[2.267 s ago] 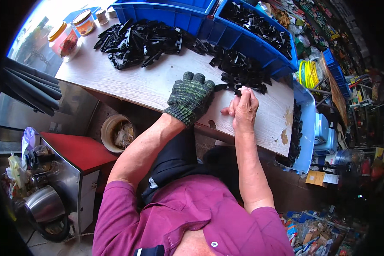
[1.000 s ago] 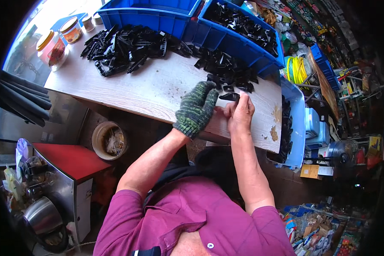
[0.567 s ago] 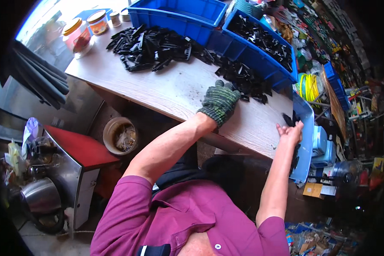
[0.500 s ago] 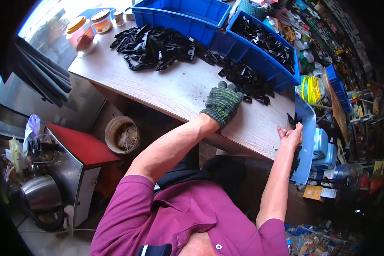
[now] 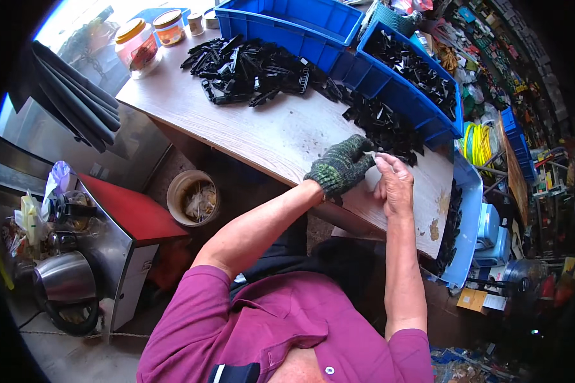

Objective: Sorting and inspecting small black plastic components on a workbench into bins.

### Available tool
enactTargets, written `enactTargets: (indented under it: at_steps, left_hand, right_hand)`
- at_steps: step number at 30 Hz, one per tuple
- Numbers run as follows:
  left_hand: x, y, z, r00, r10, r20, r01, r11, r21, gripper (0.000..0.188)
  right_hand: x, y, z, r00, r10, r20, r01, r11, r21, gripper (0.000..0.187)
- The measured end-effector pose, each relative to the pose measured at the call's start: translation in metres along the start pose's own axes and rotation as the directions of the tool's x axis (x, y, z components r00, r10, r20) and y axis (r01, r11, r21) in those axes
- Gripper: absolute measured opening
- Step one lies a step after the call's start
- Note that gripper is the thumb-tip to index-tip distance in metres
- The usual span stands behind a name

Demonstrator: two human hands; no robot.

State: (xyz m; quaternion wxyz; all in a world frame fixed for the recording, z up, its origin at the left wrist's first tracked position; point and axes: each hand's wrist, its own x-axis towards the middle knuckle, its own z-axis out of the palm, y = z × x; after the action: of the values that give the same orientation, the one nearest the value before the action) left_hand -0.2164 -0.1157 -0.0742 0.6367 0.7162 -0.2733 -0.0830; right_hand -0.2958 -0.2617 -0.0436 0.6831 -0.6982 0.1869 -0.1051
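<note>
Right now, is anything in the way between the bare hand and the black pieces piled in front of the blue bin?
Nothing visible blocks it. The bare right hand is at the near side of the black pieces. The gloved left hand is close by, but to its left.

On the pale wood-grain table (image 5: 275, 131), a heap of elongated black plastic parts (image 5: 246, 70) lies before a blue rectangular plastic crate (image 5: 271, 35). To the right, a heap of small black plastic parts (image 5: 386, 124) lies before a second blue rectangular plastic crate (image 5: 390, 86), itself loaded with parts. A round orange-lidded clear jar (image 5: 137, 48) stands left of both heaps. Beside the table's right end sits a light-blue plastic tub (image 5: 469, 217) containing black pieces (image 5: 452, 233).
</note>
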Motion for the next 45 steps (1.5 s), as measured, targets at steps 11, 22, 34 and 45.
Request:
enactTargets:
  at_steps: [11,22,34,45]
  left_hand:
    - [-0.014,0.004,0.015,0.997,0.050,-0.055,-0.050,0.999,0.001,0.037]
    - [-0.004,0.013,-0.015,0.999,-0.038,0.018,0.033,0.978,0.206,0.030]
    - [0.008,-0.014,-0.156,0.906,0.331,-0.262,0.161,0.302,0.940,0.026]
    - [0.008,-0.011,-0.148,0.936,0.351,-0.001,-0.147,0.394,0.907,0.035]
  right_hand:
    - [-0.001,0.004,0.008,0.996,-0.070,-0.051,0.067,0.995,-0.071,0.026]
    - [-0.006,0.003,0.016,0.996,-0.089,0.009,0.089,0.994,-0.067,0.026]
    - [-0.011,0.001,0.024,0.992,-0.022,-0.123,0.038,0.990,0.132,0.029]
    - [-0.011,0.002,0.024,0.988,-0.029,-0.150,0.052,0.987,0.151,0.030]
